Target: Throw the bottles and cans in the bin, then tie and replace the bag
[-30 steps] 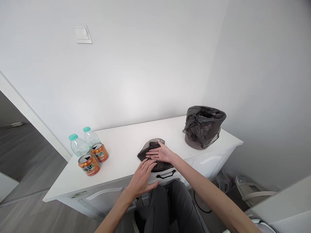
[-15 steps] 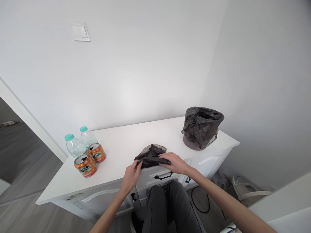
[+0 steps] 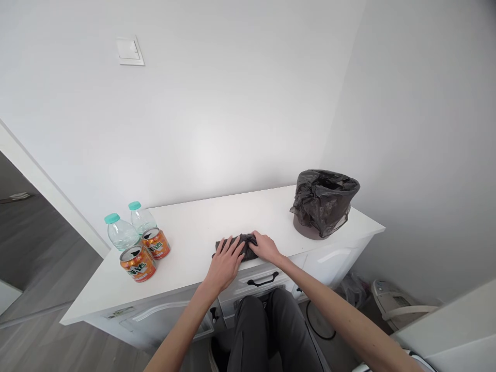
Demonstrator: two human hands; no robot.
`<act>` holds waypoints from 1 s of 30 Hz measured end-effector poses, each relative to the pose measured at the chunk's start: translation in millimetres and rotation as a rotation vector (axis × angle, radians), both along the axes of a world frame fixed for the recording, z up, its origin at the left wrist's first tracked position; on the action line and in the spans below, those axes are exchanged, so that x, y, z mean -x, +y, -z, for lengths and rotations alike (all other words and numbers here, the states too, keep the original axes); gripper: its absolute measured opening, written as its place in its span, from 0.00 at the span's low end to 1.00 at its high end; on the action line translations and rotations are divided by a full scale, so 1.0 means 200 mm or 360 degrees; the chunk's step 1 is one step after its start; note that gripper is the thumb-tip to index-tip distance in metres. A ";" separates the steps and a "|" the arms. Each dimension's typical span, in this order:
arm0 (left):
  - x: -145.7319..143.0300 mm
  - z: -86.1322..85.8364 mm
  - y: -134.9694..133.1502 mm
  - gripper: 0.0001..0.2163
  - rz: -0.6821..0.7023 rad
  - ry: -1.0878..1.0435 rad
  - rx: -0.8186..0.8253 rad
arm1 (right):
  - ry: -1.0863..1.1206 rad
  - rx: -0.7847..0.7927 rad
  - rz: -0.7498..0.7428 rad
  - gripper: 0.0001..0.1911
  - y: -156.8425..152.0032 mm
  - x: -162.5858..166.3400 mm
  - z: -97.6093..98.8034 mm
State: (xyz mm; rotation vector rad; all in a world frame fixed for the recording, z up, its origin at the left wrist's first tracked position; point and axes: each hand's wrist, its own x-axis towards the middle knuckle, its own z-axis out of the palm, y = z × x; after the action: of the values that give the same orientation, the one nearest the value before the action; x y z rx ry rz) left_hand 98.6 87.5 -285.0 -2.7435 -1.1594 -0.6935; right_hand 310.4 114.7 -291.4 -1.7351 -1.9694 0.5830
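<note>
A black plastic bag (image 3: 249,252), folded into a narrow bundle, lies near the front edge of the white cabinet top. Across its left part my left hand (image 3: 225,266) rests flat, fingers stretched out and slightly spread. My right hand (image 3: 265,247) grips the bundle's right end, its thumb toward the middle and its other fingers curled over the far side. Both palms hide parts of the plastic. To the right stands a bin (image 3: 308,231) lined with another black bag (image 3: 321,204), whose edge is folded down over the rim.
At the left of the cabinet top (image 3: 194,222) stand two opened orange drink cans (image 3: 141,266) and two clear bottles (image 3: 123,236) with teal caps. Below are drawers with a black handle (image 3: 263,279). A wall with a light switch (image 3: 130,50) rises behind.
The black bag has been folded over into a narrower bundle. My left hand has moved forward and right, now flat on top; my right hand has shifted slightly left and away from me.
</note>
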 end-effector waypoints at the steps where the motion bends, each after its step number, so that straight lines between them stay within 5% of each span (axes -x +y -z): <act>1: 0.01 0.03 0.01 0.24 -0.0009 0.0047 0.0044 | 0.0001 0.0008 0.0013 0.16 -0.01 0.00 0.00; 6: 0.08 0.14 0.03 0.25 -0.0075 0.0085 0.0146 | 0.0084 0.0020 0.0161 0.20 -0.01 -0.02 0.01; 9: 0.12 0.16 0.03 0.26 -0.0024 0.0073 0.0192 | 0.0045 -0.0197 0.0218 0.26 -0.03 -0.01 0.00; 15: 0.25 0.14 0.06 0.23 -0.0040 -0.0211 0.0218 | -0.0198 -0.0732 -0.0263 0.33 -0.25 0.17 0.03; 21: 0.37 0.10 0.09 0.24 -0.0513 -0.0713 0.0345 | -0.0292 -0.0403 -0.0282 0.38 -0.34 0.39 0.13; 30: 0.37 0.11 0.11 0.23 -0.0656 -0.0838 0.0370 | -0.0330 -0.0108 -0.0121 0.39 -0.10 0.35 0.07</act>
State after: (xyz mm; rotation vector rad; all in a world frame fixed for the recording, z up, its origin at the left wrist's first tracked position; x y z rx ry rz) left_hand 24.0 109.1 -307.8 -2.4117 -1.9441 -1.3308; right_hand 241.4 94.2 -304.7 -1.7455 -2.1779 0.3691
